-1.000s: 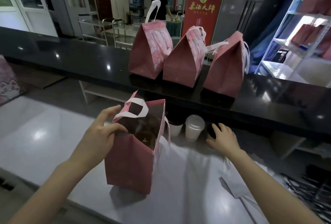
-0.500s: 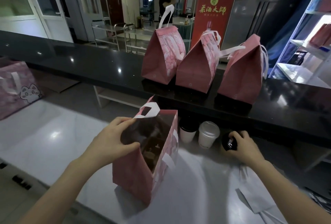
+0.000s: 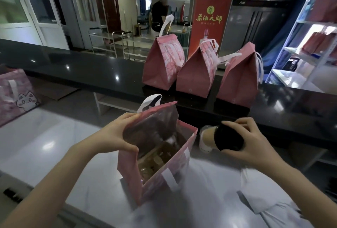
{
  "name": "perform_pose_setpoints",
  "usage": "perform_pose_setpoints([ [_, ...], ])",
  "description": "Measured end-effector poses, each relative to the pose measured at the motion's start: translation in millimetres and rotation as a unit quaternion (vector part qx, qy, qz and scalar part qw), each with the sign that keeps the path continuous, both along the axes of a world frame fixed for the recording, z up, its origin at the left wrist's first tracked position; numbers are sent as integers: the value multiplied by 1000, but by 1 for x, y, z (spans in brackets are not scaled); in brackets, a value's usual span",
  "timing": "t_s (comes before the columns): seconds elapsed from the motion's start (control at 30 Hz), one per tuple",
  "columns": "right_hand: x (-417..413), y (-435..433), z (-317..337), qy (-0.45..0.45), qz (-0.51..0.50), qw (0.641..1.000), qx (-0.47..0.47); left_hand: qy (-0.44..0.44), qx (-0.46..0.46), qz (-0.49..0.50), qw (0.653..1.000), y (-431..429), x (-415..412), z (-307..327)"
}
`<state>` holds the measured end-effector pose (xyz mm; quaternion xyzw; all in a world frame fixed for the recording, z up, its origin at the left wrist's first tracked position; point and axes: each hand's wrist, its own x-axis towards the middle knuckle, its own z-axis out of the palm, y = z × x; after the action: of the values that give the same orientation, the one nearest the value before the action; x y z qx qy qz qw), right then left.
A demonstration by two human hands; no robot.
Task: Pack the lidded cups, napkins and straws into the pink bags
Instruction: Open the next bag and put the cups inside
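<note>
Risk sits in your right hand (image 3: 249, 144): clamped around the black-lidded cup (image 3: 221, 140), tilted, just right of the open pink bag (image 3: 155, 156). Your left hand (image 3: 116, 136) pinches its rim; let go and the mouth may collapse.

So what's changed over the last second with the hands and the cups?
The right hand closed on the black-lidded cup, lifted it off the counter and tipped it toward the open bag. The left hand still holds the bag's rim open. The three closed bags behind haven't moved.
</note>
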<state>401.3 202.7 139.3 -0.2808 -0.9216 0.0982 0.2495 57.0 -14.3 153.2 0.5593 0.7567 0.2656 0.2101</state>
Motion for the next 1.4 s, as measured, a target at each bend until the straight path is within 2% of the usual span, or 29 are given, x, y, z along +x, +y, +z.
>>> perform_pose_setpoints([
  [0.1, -15, -19, 31, 42, 39, 998, 27, 3, -27, -20, 999, 8, -2, 6],
  [0.2, -30, -36, 52, 45, 64, 995, 60, 17, -42, -38, 998, 10, -3, 10],
  [0.37, -70, -65, 53, 72, 153, 985, -29, 59, -49, -56, 995, 4, 2, 12],
  [0.5, -108, -84, 27, -34, 191, 981, -27, 84, -40, -67, 993, -4, 8, 13],
  [0.73, -156, -93, -20, -166, 173, 970, -43, 99, -9, -79, 992, -25, 18, 6],
  [0.97, -185, -105, -49, -271, 163, 948, -28, 63, 7, -75, 995, -33, 23, -1],
  [1.4, -217, -99, -89, -273, 171, 946, -28, 51, 30, -74, 996, -30, 6, -15],
])
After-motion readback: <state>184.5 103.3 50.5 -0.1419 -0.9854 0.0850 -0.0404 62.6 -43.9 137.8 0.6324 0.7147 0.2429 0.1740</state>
